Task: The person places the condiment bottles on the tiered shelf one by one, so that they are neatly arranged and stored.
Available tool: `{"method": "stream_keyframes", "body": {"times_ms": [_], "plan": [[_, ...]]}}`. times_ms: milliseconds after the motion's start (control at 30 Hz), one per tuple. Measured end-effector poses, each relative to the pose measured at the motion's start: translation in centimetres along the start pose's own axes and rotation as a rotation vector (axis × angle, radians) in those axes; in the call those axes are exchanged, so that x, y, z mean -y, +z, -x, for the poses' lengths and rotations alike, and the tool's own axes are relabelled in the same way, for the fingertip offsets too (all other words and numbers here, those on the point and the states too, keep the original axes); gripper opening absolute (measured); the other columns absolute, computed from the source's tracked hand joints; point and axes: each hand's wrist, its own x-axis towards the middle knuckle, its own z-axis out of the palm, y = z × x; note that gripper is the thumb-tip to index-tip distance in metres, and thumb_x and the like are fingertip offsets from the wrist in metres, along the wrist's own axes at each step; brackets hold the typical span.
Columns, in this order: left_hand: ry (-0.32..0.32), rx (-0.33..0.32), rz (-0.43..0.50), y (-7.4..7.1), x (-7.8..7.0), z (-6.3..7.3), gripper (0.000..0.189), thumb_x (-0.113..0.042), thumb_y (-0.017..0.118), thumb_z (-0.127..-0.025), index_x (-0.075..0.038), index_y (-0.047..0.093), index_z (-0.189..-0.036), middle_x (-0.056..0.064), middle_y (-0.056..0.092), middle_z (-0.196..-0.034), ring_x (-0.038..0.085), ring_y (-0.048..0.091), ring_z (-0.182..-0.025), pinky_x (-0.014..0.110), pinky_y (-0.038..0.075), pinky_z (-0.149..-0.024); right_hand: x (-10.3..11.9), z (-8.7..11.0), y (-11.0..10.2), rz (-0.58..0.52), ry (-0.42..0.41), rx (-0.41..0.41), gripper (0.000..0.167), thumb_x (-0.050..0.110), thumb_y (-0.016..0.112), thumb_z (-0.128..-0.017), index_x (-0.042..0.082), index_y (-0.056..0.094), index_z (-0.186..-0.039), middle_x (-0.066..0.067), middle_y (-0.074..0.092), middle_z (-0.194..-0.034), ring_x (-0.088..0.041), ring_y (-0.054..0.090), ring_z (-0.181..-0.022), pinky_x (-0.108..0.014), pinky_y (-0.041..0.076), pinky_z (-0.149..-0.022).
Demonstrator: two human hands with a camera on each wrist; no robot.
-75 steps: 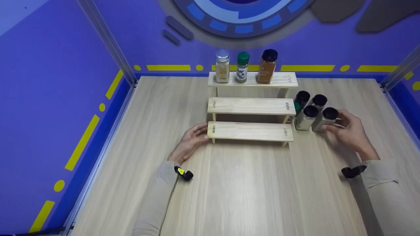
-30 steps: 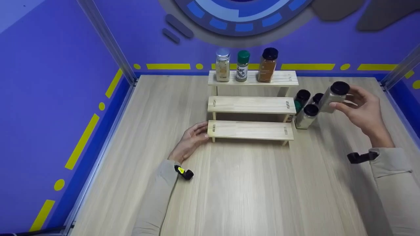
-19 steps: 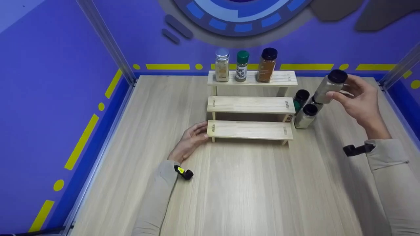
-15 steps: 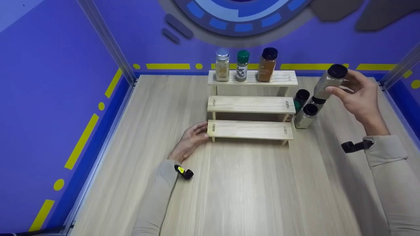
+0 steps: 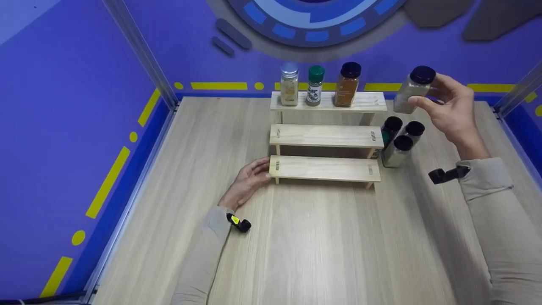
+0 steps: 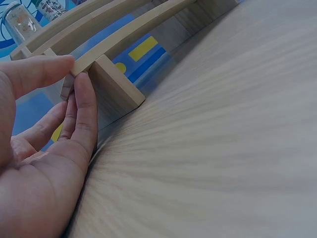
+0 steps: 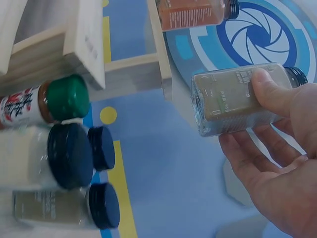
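My right hand (image 5: pixel 455 112) holds a glass spice jar (image 5: pixel 411 94) with a black lid and greyish powder, in the air right of the top step. Thumb and fingers grip its sides, as the right wrist view shows. A three-step wooden spice rack (image 5: pixel 326 168) stands mid-table. With thumb above and fingers below, my left hand (image 5: pixel 245 182) pinches the left end of its lowest step. On the top step stand a silver-capped jar (image 5: pixel 289 87), a green-capped jar (image 5: pixel 314 87) and a black-capped jar of orange-brown spice (image 5: pixel 347 87).
Right of the rack several jars crowd together: a black-lidded jar of pale powder (image 5: pixel 396 156), two more black-lidded ones, and a green-capped jar (image 7: pixel 67 99), mostly hidden in the head view. A blue back wall (image 5: pixel 190 46) rises behind the table.
My right hand has lifted the spice jar from the group beside the rack, raising it up and back, then leftward toward the top step. My left hand stays on the rack.
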Motion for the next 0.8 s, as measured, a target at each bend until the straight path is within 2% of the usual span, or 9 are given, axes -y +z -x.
{"method": "stream_keyframes", "body": {"times_ms": [133,300,500,800], "plan": [[-0.007,-0.011,0.002,0.0,-0.1,0.0,0.069,0.006,0.065,-0.097,0.005,0.037,-0.16,0.023,0.047,-0.157,0.021,0.058,-0.132,0.028,0.056,-0.106,0.4,-0.6,1.1,-0.015,-0.009,0.02,0.053,-0.003,0.084,-0.088,0.009,0.072,-0.138,0.008,0.076,-0.121,-0.009,0.071,-0.107,-0.014,0.056,-0.093],[-0.008,-0.007,0.011,0.1,0.0,0.0,0.069,0.008,0.065,-0.096,0.006,0.037,-0.16,0.022,0.048,-0.156,0.021,0.058,-0.131,0.029,0.056,-0.107,0.6,-1.3,2.2,-0.09,0.0,0.039,0.05,-0.006,0.084,-0.087,0.006,0.073,-0.134,0.004,0.078,-0.118,-0.011,0.072,-0.107,-0.015,0.057,-0.094],[-0.004,-0.001,0.014,0.1,0.1,-0.1,0.069,0.009,0.065,-0.096,0.007,0.038,-0.159,0.022,0.05,-0.155,0.021,0.059,-0.131,0.028,0.055,-0.108,0.7,-1.9,3.6,-0.044,-0.002,0.071,0.05,0.0,0.084,-0.089,0.01,0.072,-0.137,0.007,0.077,-0.12,-0.01,0.071,-0.108,-0.015,0.056,-0.092],[-0.004,-0.003,0.01,0.0,0.0,-0.2,0.069,0.009,0.064,-0.097,0.008,0.036,-0.159,0.024,0.047,-0.157,0.02,0.057,-0.132,0.028,0.055,-0.107,0.7,-2.6,5.7,-0.034,-0.003,0.088,0.051,0.004,0.085,-0.089,0.013,0.073,-0.138,0.01,0.076,-0.123,-0.005,0.071,-0.108,-0.015,0.055,-0.093]]}}
